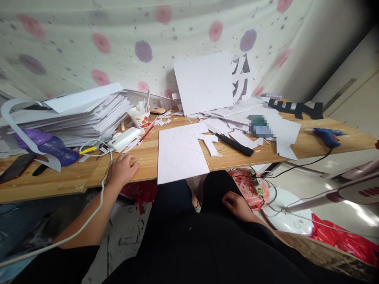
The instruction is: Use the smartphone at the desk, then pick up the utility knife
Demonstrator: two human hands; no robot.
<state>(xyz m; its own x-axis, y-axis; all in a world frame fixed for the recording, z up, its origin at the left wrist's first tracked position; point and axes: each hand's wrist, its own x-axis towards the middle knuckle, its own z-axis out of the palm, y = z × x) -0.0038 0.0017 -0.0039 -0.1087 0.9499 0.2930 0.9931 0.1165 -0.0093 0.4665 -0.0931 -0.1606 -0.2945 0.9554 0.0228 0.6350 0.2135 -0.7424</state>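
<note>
White sheet (180, 156) right of the fingers (134, 165) of the left hand (121, 170), on a light wood-grain desk (74, 177); beyond them, black knife (235, 144), blue glue gun (327, 137), pink-and-purple flowered cloth (142, 51)

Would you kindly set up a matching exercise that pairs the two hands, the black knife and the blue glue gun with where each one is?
Column one:
1. left hand
2. right hand
3. black knife
4. blue glue gun

Column two:
A. at the right end of the table
B. resting on the person's thigh
C. flat at the table's front edge, left of the white sheet
D. mid-table, beside cut white pieces

Pairs: 1-C; 2-B; 3-D; 4-A
</note>
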